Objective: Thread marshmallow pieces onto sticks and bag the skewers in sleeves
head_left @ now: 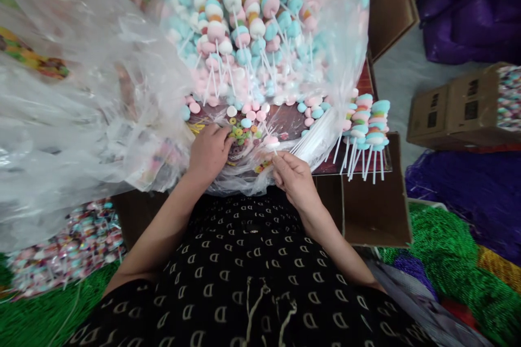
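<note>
My right hand [296, 178] pinches a thin white stick near its top, and a pink marshmallow [271, 141] is threaded on its upper end. My left hand [209, 153] reaches into a small pile of colored gummy rings [244, 134]. Its thumb and fingers are closed together at the pile's edge, and whatever lies between the fingertips is hidden. Loose pink, white and blue marshmallows [256, 110] lie just beyond the rings. A bundle of bare white sticks [313, 141] rests on the plastic to the right of my right hand.
A large clear bag [337, 54] of marshmallow skewers [232, 0] stands at the back. More finished skewers [362, 119] lie at the table's right edge [382, 160]. Crumpled plastic [81, 119] covers the left side. Cardboard boxes [448, 105] and green tinsel [443, 238] are on the right.
</note>
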Demonstrator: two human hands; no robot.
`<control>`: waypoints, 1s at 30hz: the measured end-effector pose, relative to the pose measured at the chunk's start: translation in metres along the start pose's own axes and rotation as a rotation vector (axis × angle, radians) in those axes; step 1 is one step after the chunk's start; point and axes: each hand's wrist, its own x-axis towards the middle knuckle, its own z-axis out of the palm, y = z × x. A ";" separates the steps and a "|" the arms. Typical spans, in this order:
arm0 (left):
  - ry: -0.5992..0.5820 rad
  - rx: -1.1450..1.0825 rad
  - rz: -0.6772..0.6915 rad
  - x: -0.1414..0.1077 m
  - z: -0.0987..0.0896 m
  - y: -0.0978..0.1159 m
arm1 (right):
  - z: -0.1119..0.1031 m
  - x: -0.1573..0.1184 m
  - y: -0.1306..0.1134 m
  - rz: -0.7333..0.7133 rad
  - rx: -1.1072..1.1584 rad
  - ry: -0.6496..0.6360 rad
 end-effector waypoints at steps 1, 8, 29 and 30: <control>0.006 0.001 0.005 0.000 0.002 0.000 | 0.000 0.000 0.000 -0.002 -0.014 -0.007; 0.072 -0.198 0.013 -0.004 0.002 -0.004 | -0.002 0.002 0.005 -0.018 -0.196 -0.119; 0.055 -1.370 -0.281 0.001 0.015 0.000 | -0.001 -0.002 0.005 -0.101 -0.326 -0.159; 0.065 -1.370 -0.279 0.002 0.016 0.000 | -0.001 -0.002 0.005 -0.109 -0.334 -0.159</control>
